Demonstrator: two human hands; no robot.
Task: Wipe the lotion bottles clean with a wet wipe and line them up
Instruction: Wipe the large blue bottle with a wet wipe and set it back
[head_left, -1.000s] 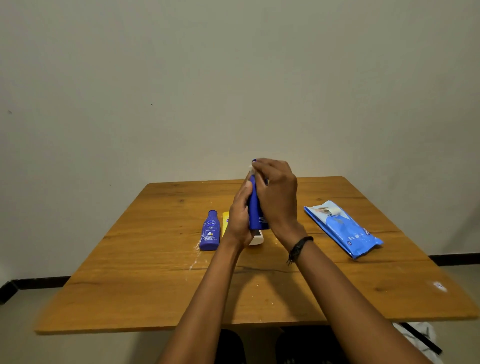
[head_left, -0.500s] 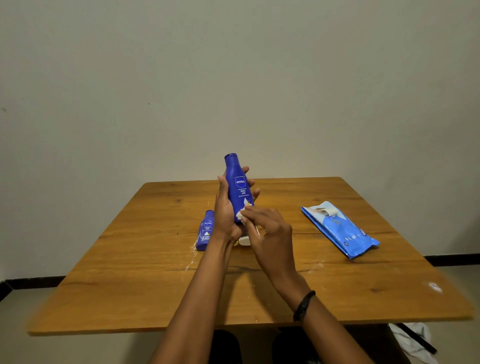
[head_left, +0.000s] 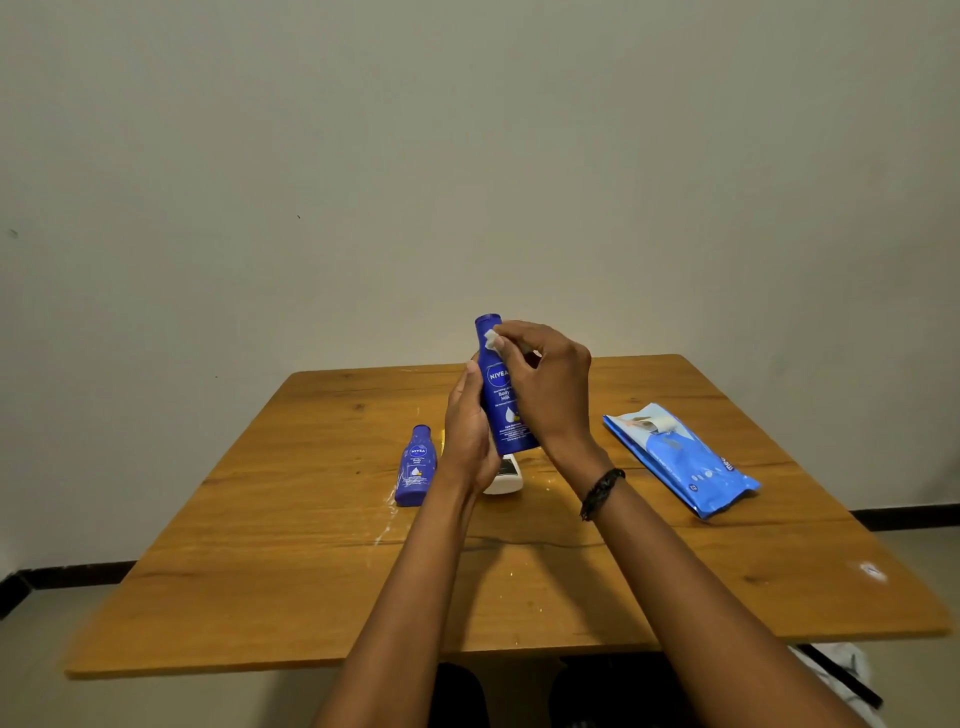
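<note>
Blue, the big bottle (head_left: 506, 400) was held upright above the table (head_left: 270, 587), gripped low by the left hand (head_left: 467, 436), while the right hand (head_left: 545, 384) pinched a wipe (head_left: 491, 340) against its neck. By my judgement the wiping was partway done. The small bottle (head_left: 414, 467) and a white bottle (head_left: 504, 477) lay beneath, and nothing was lined up yet.

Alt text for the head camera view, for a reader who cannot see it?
A person's left hand holds a tall blue lotion bottle over a wooden table while the right hand pinches a white wipe against its neck. A smaller blue bottle sits to the left, a blue wipe pack to the right.
</note>
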